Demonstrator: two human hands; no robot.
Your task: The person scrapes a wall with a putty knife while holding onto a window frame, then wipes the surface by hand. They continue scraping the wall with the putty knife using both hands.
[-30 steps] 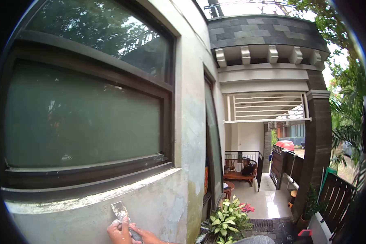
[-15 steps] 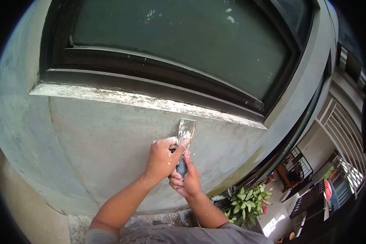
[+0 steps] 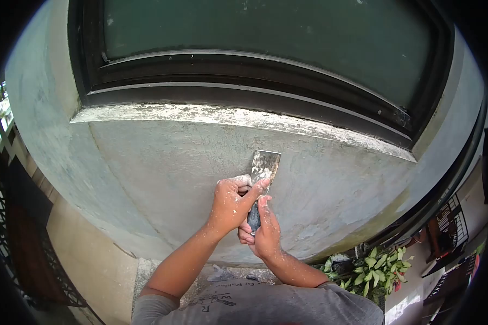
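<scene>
Both hands are clamped together on a scraper (image 3: 264, 166); the left hand (image 3: 230, 203) presses near its blade, the right hand (image 3: 264, 234) wraps the handle below; the blade lies flat against the grey wall (image 3: 146, 179), under the flaking sill (image 3: 228, 115) of a dark window frame (image 3: 255, 92).

scraper (image 3: 265, 166) on wall (image 3: 162, 179) below window sill (image 3: 211, 114) | plant (image 3: 377, 265) lower right
</scene>
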